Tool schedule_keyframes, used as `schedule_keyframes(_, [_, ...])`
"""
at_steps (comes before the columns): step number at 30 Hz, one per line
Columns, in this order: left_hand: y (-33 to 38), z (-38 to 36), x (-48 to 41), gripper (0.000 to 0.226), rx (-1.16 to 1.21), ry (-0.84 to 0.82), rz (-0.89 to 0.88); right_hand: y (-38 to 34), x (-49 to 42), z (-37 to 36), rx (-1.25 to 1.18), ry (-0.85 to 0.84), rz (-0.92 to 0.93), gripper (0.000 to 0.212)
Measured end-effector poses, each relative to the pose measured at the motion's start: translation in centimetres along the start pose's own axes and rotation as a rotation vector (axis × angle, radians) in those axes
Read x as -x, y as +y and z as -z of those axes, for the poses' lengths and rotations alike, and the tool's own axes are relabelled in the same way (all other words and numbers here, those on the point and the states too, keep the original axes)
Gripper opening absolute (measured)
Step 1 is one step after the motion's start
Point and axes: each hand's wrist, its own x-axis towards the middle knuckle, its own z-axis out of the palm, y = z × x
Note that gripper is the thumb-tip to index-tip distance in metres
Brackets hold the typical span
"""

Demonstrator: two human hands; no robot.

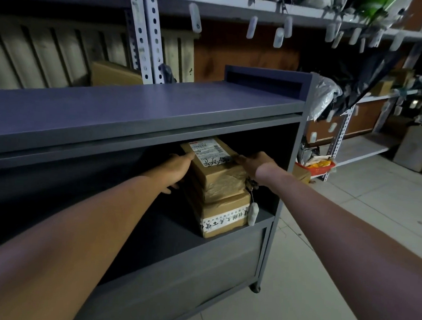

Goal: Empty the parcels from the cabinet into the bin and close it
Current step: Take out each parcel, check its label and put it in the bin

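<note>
While both arms reach into the grey metal cabinet (pixel 159 109), the left hand (pixel 178 169) clamps the top brown taped cardboard parcel (pixel 216 174) at its 9 o'clock side, the right hand (pixel 255 163) at 3 o'clock. It's stacked on a second cardboard parcel (pixel 224 216), toward the shelf's 3 o'clock end.

Shipping label (pixel 207 147) on upper parcel (pixel 216 177) between left hand (pixel 178 169) and right hand (pixel 256 161), and printed tape (pixel 223 221) on lower parcel (pixel 227 209) beneath, both illegible.
</note>
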Motion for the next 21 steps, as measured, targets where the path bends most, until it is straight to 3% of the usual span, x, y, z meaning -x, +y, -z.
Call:
schedule_keyframes(5, [-0.6,-0.7,0.2,0.071,0.126,-0.099,0.055,0.5,-0.2,-1.7,-0.269,0.003,-0.096,0.059])
schedule_keyframes(8, [-0.9,-0.8,0.2,0.071,0.182,-0.117,0.063,0.4,-0.2,-1.9,-0.233,-0.012,-0.074,0.062])
schedule_keyframes(16, [-1.5,-0.5,0.5,0.039,0.431,-0.142,0.046,-0.5,0.6,-3.1,-0.336,-0.066,-0.035,0.054])
schedule_keyframes(21, [-3.1,1.5,1.9,0.028,0.47,-0.115,0.016,-1.3,2.4,-4.3,-0.415,-0.096,0.006,0.056])
